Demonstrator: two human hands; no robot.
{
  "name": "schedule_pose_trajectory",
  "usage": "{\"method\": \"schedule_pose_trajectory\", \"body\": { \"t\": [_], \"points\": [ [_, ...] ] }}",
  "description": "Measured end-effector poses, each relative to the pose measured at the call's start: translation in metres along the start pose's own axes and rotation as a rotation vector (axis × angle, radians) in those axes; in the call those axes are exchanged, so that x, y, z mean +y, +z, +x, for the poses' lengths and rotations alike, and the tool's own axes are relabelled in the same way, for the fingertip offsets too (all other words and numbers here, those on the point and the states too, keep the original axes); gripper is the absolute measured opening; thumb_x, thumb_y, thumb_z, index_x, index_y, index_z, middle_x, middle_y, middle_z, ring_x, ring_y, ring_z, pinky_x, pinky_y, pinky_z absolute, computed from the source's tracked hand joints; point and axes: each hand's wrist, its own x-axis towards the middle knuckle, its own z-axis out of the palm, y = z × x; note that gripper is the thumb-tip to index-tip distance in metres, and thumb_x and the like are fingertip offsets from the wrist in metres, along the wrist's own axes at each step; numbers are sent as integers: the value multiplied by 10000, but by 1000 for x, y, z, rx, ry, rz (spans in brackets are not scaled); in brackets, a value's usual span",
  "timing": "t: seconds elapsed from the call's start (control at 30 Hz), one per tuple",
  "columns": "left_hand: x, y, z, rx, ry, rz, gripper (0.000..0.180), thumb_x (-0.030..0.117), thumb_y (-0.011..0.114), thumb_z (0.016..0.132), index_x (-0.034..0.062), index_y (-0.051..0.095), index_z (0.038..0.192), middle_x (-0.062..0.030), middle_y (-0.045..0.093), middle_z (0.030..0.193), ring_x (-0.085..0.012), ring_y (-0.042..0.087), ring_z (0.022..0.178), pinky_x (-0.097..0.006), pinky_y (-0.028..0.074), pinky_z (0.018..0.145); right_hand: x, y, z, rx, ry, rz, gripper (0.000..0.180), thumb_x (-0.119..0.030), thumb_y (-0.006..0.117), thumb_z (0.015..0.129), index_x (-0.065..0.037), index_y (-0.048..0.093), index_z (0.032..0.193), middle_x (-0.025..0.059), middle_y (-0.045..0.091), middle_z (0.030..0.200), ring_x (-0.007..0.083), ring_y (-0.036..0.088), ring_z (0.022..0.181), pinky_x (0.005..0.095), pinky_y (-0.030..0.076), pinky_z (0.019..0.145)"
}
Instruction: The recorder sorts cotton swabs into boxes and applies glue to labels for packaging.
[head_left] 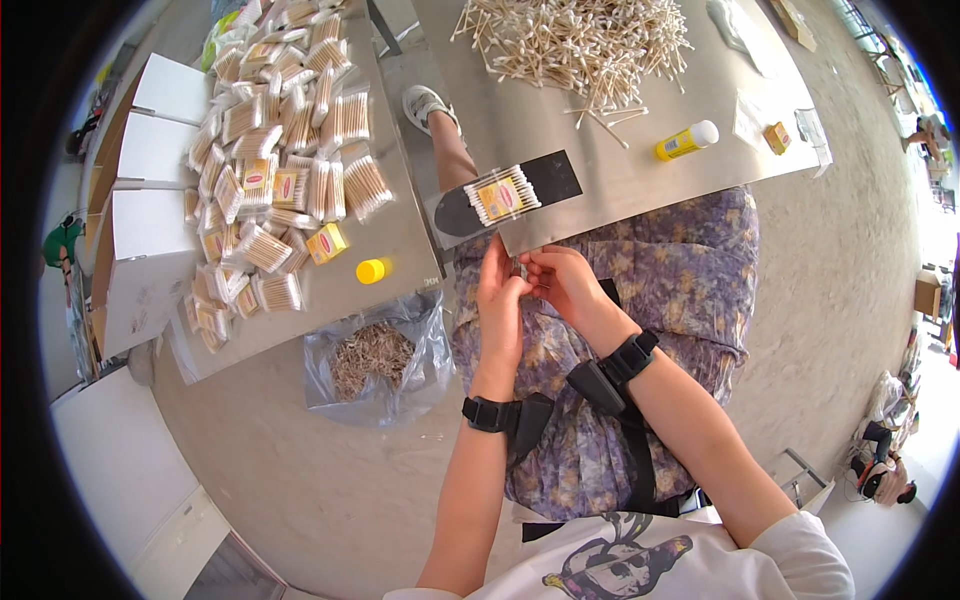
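My left hand [500, 300] and my right hand [566, 287] meet over my lap, just below the table's near edge. The fingertips of both are pinched close together, and what lies between them is too small and hidden to make out. Just beyond, a flat bundle of cotton swabs [521, 191] with a yellow label lies across a black board [562, 176] that juts past the table's left edge. Farther off is a large heap of loose cotton swabs [585, 45]. To its near right, a yellow glue stick [680, 143] with a white end lies on its side.
Many clear packs of swabs [265, 180] cover the left table, beside open cardboard boxes [150, 215]. Near its edge sit a stack of yellow labels [326, 243] and a yellow cap [373, 270]. Below, a clear plastic bag [425, 375] holds swabs. A small label stack [777, 138] lies right.
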Motion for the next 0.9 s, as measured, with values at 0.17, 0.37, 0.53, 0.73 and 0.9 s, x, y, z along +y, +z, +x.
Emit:
{"method": "schedule_pose_trajectory", "body": {
  "t": [0.17, 0.37, 0.53, 0.73, 0.9],
  "points": [
    [-8, -19, 1, 343, -82, -181, 601, 23, 467, 807, -114, 280, 1362, -224, 452, 1311, -305, 450, 1238, -396, 368, 1058, -5, -11, -13, 11, 31, -158, 169, -105, 474, 932, 11, 591, 972, 40, 584, 798, 128, 572, 729, 276, 470, 659],
    [-5, -16, 0, 317, -120, -143, 552, 54, 478, 828, -118, 368, 1341, -196, 509, 1275, -245, 520, 1172, -340, 419, 989, -1, -6, -9, -55, 104, 189, 207, -63, 459, 937, 60, 547, 1079, 145, 628, 1001, 197, 614, 896, 315, 515, 803],
    [3, -11, 5, 282, -121, -88, 482, 60, 465, 846, -102, 448, 1299, -174, 541, 1253, -215, 544, 1131, -321, 426, 973, -3, 0, -7, -18, 81, 234, 188, -52, 469, 932, 58, 562, 1053, 145, 627, 993, 201, 611, 912, 310, 515, 804],
    [-1, -13, 9, 289, -94, 8, 364, 54, 475, 896, -85, 523, 1229, -157, 596, 1158, -207, 589, 1049, -322, 466, 926, -1, -3, -2, -4, 61, 242, 150, -25, 499, 910, 59, 574, 1008, 142, 624, 976, 205, 609, 887, 299, 517, 790],
    [-4, -21, 16, 286, -82, -54, 324, 67, 520, 906, -73, 540, 1197, -143, 624, 1091, -212, 611, 1008, -330, 490, 899, 1, -6, 7, 41, 129, 371, 144, 12, 508, 883, 66, 571, 1000, 138, 611, 965, 209, 608, 879, 289, 516, 777]
  ]
}}
